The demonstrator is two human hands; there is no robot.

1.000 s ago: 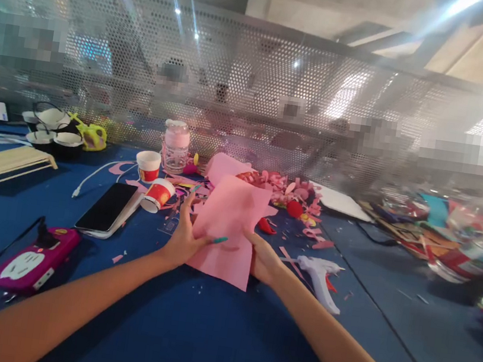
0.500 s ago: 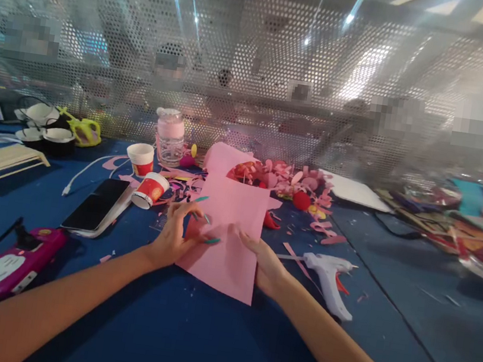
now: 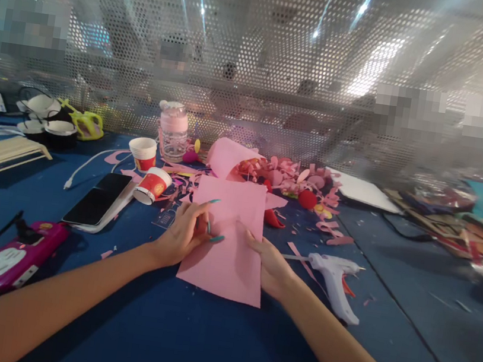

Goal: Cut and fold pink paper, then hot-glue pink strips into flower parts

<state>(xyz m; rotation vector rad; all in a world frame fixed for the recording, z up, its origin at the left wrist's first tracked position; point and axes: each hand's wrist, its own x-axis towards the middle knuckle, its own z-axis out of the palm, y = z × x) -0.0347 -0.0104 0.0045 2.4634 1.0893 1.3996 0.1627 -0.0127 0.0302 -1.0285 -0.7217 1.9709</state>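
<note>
Both hands met the pink paper sheet (image 3: 227, 251) at mid-table: the left hand (image 3: 182, 234) lay loosely spread on its left edge, and the right hand (image 3: 272, 264) touched its right edge, though whether it pinched could not be told. The blue table (image 3: 201, 337) ended far off at a perforated metal screen (image 3: 259, 57), with a glue gun (image 3: 336, 278) to the right. Half a second before, the sheet's far end was raised; now it lay flat.

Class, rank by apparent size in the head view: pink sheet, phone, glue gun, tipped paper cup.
1. pink sheet
2. phone and glue gun: look alike, unranked
3. tipped paper cup
</note>
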